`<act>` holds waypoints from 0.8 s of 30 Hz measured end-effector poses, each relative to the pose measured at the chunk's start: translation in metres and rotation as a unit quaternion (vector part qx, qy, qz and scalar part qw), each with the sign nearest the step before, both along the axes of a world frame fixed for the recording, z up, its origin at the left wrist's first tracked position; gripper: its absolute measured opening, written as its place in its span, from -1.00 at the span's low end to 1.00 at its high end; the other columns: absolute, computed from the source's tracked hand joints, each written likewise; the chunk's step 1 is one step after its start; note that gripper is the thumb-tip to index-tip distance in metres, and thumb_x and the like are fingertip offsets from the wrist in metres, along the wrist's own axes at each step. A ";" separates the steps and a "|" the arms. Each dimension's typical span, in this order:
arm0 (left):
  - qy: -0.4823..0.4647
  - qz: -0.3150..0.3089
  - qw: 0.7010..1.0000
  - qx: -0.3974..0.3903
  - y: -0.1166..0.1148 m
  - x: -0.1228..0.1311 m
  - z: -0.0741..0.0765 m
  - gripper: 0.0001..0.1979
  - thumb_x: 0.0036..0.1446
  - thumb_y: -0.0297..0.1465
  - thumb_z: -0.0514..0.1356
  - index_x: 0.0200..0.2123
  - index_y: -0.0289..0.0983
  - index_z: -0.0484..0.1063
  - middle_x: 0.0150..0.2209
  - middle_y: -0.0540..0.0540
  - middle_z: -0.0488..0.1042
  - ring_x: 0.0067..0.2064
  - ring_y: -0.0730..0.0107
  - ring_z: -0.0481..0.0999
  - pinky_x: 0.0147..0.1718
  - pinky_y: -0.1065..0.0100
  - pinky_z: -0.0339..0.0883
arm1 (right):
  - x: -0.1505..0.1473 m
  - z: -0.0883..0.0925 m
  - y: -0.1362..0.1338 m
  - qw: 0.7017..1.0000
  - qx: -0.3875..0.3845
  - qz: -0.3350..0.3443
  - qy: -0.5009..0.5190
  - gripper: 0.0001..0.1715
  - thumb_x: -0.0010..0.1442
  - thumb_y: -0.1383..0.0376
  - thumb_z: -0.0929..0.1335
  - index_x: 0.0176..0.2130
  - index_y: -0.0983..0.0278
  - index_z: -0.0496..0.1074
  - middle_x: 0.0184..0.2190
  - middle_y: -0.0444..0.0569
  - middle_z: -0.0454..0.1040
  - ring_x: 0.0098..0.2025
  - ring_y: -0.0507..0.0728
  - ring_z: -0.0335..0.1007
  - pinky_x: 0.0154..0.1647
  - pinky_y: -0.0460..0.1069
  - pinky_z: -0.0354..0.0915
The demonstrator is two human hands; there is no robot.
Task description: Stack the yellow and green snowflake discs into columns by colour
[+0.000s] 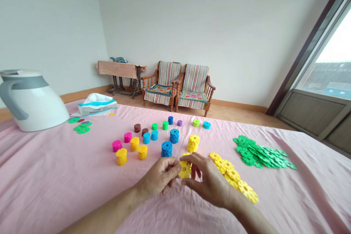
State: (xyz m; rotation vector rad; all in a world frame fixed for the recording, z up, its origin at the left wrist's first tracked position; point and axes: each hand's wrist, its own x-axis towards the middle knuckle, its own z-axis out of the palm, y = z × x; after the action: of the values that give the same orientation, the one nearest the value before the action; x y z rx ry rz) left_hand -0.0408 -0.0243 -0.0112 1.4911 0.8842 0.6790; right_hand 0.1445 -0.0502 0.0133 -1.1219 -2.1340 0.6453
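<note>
My left hand (pixel 161 175) pinches a yellow snowflake disc (pixel 184 170) by its left edge, held up in front of me. My right hand (pixel 211 181) curls around the right side of the same disc, index finger at the top and thumb low; part of its grip is hidden. Just behind stands a stack of yellow discs (pixel 193 142). Loose yellow discs (pixel 233 175) trail across the cloth beside my right hand. Two dark blue stacks, one of them nearer (pixel 166 149), rise beyond my left hand.
Orange-yellow stacks (pixel 121 157), pink stacks (pixel 116 146) and other small stacks stand to the left and behind. A green disc pile (pixel 260 153) spreads at right. A white kettle (pixel 38 106), tissue box (pixel 98 105) and loose green discs (pixel 82 128) occupy the pink cloth's (pixel 68 175) left.
</note>
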 end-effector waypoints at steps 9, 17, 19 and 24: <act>0.011 0.118 0.992 0.048 0.003 0.004 -0.011 -0.58 0.08 0.01 0.07 -0.46 -0.25 0.18 -0.63 0.14 0.22 -0.73 0.65 0.12 -0.79 0.56 -0.02 | 0.009 -0.013 0.020 0.987 0.030 -0.141 0.077 -0.65 0.04 0.30 0.38 -0.12 0.23 0.36 -0.39 -0.13 0.39 -0.43 0.03 0.30 -0.39 -0.05 0.27; 0.061 0.117 0.985 0.107 0.005 0.005 -0.021 -0.80 0.10 -0.26 0.08 -0.43 -0.27 0.23 -0.51 0.10 0.25 -0.66 0.64 0.19 -0.77 0.57 0.07 | 0.008 -0.033 0.032 0.979 0.010 -0.193 0.061 -0.70 -0.01 0.25 0.42 -0.21 0.22 0.41 -0.25 -0.06 0.37 -0.25 0.12 0.36 -0.22 0.03 0.29; 0.062 0.117 0.985 0.111 0.006 0.004 -0.022 -0.83 0.10 -0.28 0.08 -0.43 -0.27 0.23 -0.51 0.10 0.24 -0.65 0.63 0.21 -0.76 0.57 0.08 | 0.005 -0.036 0.032 0.979 0.006 -0.194 0.054 -0.70 -0.03 0.25 0.42 -0.22 0.21 0.42 -0.24 -0.06 0.37 -0.23 0.13 0.36 -0.18 0.04 0.29; 0.071 0.117 0.984 0.117 0.006 0.004 -0.024 -0.86 0.10 -0.32 0.07 -0.43 -0.27 0.24 -0.52 0.10 0.25 -0.65 0.62 0.22 -0.75 0.58 0.11 | 0.002 -0.038 0.033 0.980 -0.005 -0.192 0.048 -0.71 -0.03 0.25 0.42 -0.23 0.21 0.43 -0.23 -0.06 0.38 -0.22 0.13 0.37 -0.17 0.05 0.29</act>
State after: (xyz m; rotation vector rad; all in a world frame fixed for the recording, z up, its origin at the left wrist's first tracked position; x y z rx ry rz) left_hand -0.0368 -0.0181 -0.0349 1.6761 1.1319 0.8808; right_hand 0.1467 -0.0168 -0.0252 -1.4291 -1.7653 0.5179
